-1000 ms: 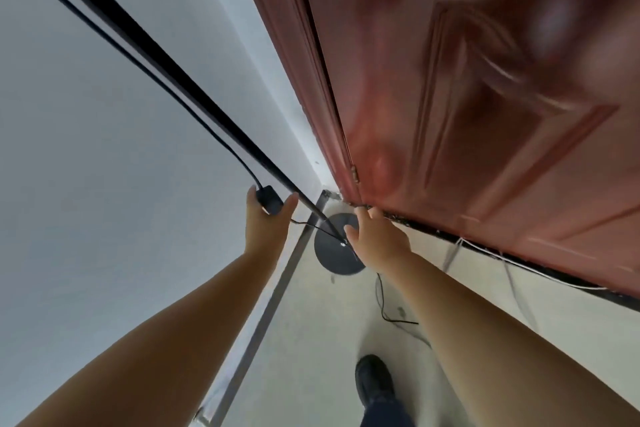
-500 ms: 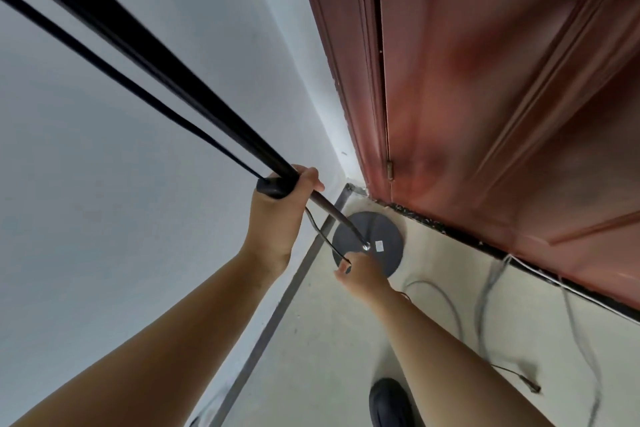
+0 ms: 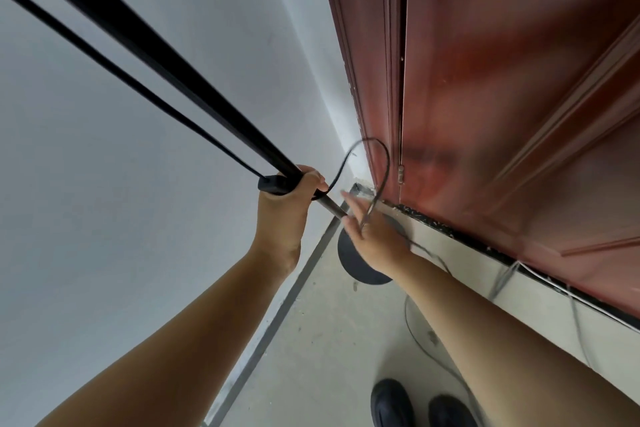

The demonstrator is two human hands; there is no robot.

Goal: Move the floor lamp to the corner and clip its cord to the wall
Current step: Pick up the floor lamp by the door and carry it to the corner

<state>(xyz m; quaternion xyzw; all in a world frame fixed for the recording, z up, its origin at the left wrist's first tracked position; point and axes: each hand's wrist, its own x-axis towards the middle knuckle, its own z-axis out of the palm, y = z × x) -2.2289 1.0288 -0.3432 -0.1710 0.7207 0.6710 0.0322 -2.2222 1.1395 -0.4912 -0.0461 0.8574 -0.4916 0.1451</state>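
The floor lamp's black pole [image 3: 145, 45] slants from the upper left down to its round dark base [image 3: 349, 258] on the floor in the corner. My left hand [image 3: 287, 204] grips the pole low down, together with a black switch box [image 3: 273, 184] on the cord. The thin black cord [image 3: 381, 156] loops up in front of the door frame. My right hand [image 3: 372, 239] is over the base with blurred fingers, and the cord runs down through them. Part of the base is hidden by that hand.
A white wall [image 3: 121, 218] is on the left, with a grey skirting strip [image 3: 277, 319] along the floor. A red-brown door [image 3: 519, 114] fills the right. More cord [image 3: 436, 357] and a white wire [image 3: 554, 288] lie on the pale floor. My black shoes [image 3: 415, 406] are at the bottom.
My right hand has risen from the base's edge, lifting the cord into a loop in front of the door frame. My left hand has stayed on the pole and switch box.
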